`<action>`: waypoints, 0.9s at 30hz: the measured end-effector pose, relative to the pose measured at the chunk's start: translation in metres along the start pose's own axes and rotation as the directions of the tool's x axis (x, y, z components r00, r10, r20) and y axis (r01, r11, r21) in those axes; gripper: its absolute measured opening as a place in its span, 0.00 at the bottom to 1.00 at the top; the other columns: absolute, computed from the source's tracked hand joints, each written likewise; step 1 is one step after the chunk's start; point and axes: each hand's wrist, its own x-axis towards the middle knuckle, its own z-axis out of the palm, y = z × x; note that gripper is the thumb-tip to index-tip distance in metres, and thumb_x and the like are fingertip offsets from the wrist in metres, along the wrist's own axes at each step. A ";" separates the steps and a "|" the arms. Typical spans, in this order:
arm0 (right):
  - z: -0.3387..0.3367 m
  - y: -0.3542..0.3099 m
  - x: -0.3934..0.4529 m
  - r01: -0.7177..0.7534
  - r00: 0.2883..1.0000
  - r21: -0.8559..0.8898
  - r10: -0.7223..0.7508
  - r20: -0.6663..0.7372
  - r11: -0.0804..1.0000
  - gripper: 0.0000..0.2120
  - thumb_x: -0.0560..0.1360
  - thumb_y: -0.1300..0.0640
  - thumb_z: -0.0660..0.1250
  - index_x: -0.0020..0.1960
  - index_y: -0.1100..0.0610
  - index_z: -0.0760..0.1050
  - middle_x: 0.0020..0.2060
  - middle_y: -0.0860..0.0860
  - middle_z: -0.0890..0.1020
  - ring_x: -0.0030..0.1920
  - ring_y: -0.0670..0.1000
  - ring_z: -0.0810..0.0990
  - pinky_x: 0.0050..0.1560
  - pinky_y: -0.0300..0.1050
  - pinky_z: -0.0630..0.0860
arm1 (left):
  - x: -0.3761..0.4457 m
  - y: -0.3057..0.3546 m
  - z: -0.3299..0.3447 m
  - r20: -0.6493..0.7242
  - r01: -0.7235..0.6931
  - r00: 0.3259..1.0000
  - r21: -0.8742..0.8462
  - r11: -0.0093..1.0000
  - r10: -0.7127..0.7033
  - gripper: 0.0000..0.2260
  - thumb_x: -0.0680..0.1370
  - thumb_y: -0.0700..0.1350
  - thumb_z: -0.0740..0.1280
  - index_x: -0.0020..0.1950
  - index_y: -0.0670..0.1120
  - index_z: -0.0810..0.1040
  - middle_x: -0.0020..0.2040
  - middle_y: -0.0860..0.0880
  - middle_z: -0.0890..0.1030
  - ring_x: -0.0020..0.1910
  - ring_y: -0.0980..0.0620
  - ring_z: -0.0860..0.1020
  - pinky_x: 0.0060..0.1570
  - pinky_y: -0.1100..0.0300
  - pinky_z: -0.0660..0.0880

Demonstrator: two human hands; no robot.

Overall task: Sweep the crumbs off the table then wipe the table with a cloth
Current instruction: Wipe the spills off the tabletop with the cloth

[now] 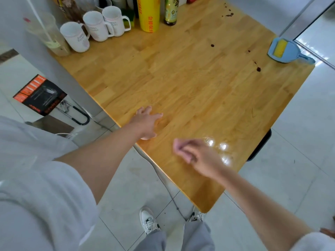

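Note:
A wooden table (190, 84) fills the middle of the view. Dark brown crumbs (258, 69) lie scattered along its right side, with more crumbs near the far edge. A blue dustpan with a yellow brush (284, 50) rests on the far right corner. My left hand (147, 122) lies flat on the near left edge of the table, fingers spread, holding nothing. My right hand (197, 156) hovers over the near part of the table, blurred, fingers loosely curled and empty. No cloth is in view.
Three white mugs (97, 26), a clear plastic cup (48, 35), a yellow roll (148, 13) and a bottle (171, 10) stand along the far edge. A black box (39, 95) lies on the tiled floor at left. A cable (163, 180) runs under the table.

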 end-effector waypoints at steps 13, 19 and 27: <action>0.029 -0.023 -0.014 0.327 0.906 -0.075 -0.290 0.310 0.942 0.19 0.76 0.57 0.68 0.65 0.43 0.75 0.60 0.49 0.76 0.62 0.53 0.76 0.44 0.49 0.82 | -0.005 0.003 -0.007 0.043 0.043 0.998 0.004 0.999 -0.043 0.40 0.77 0.53 0.73 0.80 0.63 0.52 0.83 0.51 0.43 0.81 0.44 0.43 0.73 0.44 0.64; -0.089 0.107 -0.022 -0.648 0.636 0.176 0.654 -0.410 0.741 0.17 0.81 0.57 0.57 0.65 0.44 0.74 0.65 0.49 0.79 0.57 0.56 0.80 0.44 0.44 0.75 | -0.001 0.000 -0.003 0.014 0.048 0.999 -0.003 0.999 -0.048 0.40 0.76 0.53 0.73 0.80 0.64 0.53 0.83 0.51 0.44 0.81 0.44 0.43 0.73 0.44 0.65; 0.011 -0.008 -0.051 0.181 0.968 -0.002 -0.178 0.176 0.983 0.11 0.77 0.59 0.60 0.53 0.45 0.75 0.53 0.44 0.79 0.50 0.48 0.81 0.37 0.48 0.82 | 0.001 0.006 0.000 0.029 0.100 0.995 -0.046 0.994 -0.099 0.40 0.76 0.48 0.74 0.80 0.63 0.54 0.83 0.50 0.43 0.81 0.44 0.44 0.75 0.45 0.61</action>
